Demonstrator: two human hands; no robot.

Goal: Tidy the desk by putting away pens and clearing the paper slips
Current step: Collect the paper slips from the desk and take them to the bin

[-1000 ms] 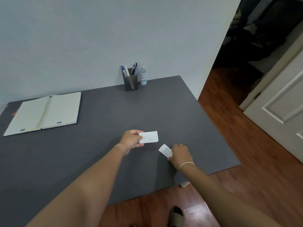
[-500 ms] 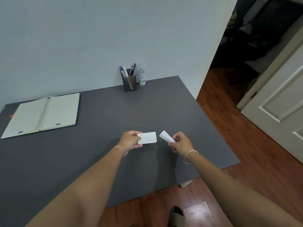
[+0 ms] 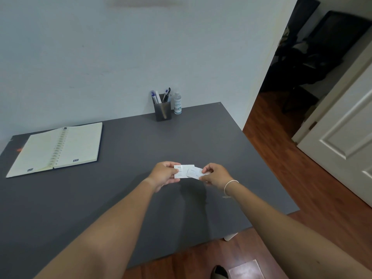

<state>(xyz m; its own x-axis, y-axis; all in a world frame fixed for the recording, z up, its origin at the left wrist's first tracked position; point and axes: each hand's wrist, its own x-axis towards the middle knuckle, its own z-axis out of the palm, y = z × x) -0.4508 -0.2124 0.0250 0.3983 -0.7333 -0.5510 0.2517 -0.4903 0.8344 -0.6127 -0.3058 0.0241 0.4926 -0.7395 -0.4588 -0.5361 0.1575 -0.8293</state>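
My left hand (image 3: 164, 174) pinches a white paper slip (image 3: 182, 169) above the grey desk (image 3: 124, 194). My right hand (image 3: 217, 175) holds a second white slip (image 3: 194, 172), whose left end overlaps the first slip. Both slips are lifted off the desk, near its right front part. At the back of the desk stands a dark pen holder (image 3: 162, 110) with several pens (image 3: 161, 96) upright in it.
An open spiral notebook (image 3: 58, 148) lies at the desk's left back. A small clear bottle (image 3: 177, 103) stands right of the pen holder. The wall is behind; a wooden floor (image 3: 302, 168), a white door (image 3: 346, 141) and a dark doorway are to the right.
My right hand lifted the second slip off the desk and carried it left until it overlaps the slip in my left hand. The left hand stayed nearly in place.
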